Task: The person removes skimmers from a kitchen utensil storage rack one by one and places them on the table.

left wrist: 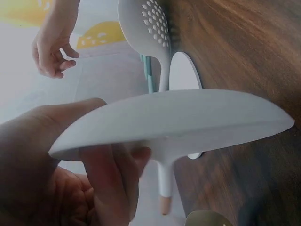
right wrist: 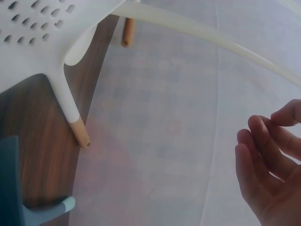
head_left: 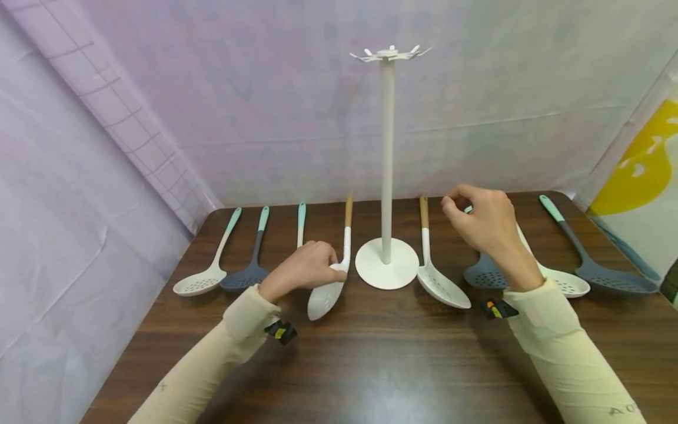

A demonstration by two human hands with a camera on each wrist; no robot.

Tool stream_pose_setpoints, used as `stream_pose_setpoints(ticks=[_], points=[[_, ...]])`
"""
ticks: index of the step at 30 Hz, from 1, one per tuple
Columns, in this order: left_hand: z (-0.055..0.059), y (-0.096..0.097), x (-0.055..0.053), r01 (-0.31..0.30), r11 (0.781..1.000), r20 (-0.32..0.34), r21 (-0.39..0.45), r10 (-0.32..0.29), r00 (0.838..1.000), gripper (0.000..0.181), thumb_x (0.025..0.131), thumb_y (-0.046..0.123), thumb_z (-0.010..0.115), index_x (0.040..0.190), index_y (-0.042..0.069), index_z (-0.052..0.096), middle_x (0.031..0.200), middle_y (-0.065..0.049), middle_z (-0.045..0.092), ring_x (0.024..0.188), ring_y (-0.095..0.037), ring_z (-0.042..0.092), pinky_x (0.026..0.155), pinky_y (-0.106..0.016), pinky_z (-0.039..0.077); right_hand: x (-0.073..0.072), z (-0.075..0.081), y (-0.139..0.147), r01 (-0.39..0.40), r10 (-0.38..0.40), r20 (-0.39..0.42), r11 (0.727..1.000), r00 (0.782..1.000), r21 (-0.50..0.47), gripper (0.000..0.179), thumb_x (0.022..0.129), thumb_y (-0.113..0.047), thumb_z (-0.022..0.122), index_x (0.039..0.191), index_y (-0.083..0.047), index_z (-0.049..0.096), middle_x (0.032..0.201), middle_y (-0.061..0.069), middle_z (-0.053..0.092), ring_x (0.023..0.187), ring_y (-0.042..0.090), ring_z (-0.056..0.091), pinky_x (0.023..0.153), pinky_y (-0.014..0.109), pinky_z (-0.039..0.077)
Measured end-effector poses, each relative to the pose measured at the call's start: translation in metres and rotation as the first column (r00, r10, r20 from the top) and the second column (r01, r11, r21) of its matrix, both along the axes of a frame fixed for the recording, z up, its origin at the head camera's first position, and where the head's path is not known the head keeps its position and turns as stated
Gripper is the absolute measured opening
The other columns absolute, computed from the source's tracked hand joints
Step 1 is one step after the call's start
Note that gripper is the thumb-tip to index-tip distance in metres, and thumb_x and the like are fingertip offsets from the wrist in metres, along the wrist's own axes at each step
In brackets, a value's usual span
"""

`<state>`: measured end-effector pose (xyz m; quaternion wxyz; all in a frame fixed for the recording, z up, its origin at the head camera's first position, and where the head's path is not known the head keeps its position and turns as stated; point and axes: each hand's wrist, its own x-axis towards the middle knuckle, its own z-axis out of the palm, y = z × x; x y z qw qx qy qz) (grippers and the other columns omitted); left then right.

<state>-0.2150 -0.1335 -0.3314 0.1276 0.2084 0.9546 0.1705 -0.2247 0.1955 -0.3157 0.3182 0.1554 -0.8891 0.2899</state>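
Note:
My left hand [head_left: 307,266] pinches the head of a white slotted spoon [head_left: 324,300] near its neck; the spoon's wood-coloured handle end points to the back. In the left wrist view the thumb and fingers lie on either side of the spoon head [left wrist: 178,115]. Just right of it stands a white rack [head_left: 388,165] with a round base and a ring of hooks on top. My right hand [head_left: 484,221] hovers over the right-hand utensils, fingers loosely curled, holding nothing. Nearest to its left lies a white skimmer [head_left: 442,285] with a wood-coloured handle end.
On the left lie a white skimmer [head_left: 198,282], a dark blue skimmer [head_left: 243,278] and a mint-tipped handle [head_left: 301,218]. On the right are a blue skimmer [head_left: 483,274], a white one [head_left: 569,284] and a dark blue one [head_left: 614,278]. Cloth hangs behind the wooden table [head_left: 371,365].

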Motion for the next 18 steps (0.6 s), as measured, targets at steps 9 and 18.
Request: stream_pose_setpoints(ticks=[9, 18], points=[[0.004, 0.010, -0.017, -0.074, 0.995, 0.028, -0.060, 0.076, 0.997, 0.058, 0.093, 0.031, 0.073, 0.048, 0.020, 0.039, 0.043, 0.008, 0.026, 0.039, -0.008, 0.026, 0.042, -0.023, 0.029, 0.000, 0.000, 0.004, 0.009, -0.009, -0.003, 1.000, 1.000, 0.021, 0.020, 0.097, -0.020, 0.063, 0.091, -0.010, 0.080, 0.075, 0.007, 0.075, 0.052, 0.014, 0.051, 0.059, 0.034, 0.038], [0.005, 0.034, -0.025, -0.058, 0.979, 0.105, -0.195, 0.079, 0.991, 0.029, 0.097, 0.022, 0.063, 0.071, 0.011, 0.056, 0.063, -0.006, 0.060, 0.046, -0.019, 0.066, 0.049, -0.033, 0.059, 0.000, 0.001, 0.007, 0.018, -0.018, 0.022, 1.000, 1.000, 0.020, 0.021, 0.098, -0.022, 0.064, 0.094, -0.010, 0.080, 0.080, 0.010, 0.077, 0.051, 0.011, 0.048, 0.055, 0.032, 0.037]])
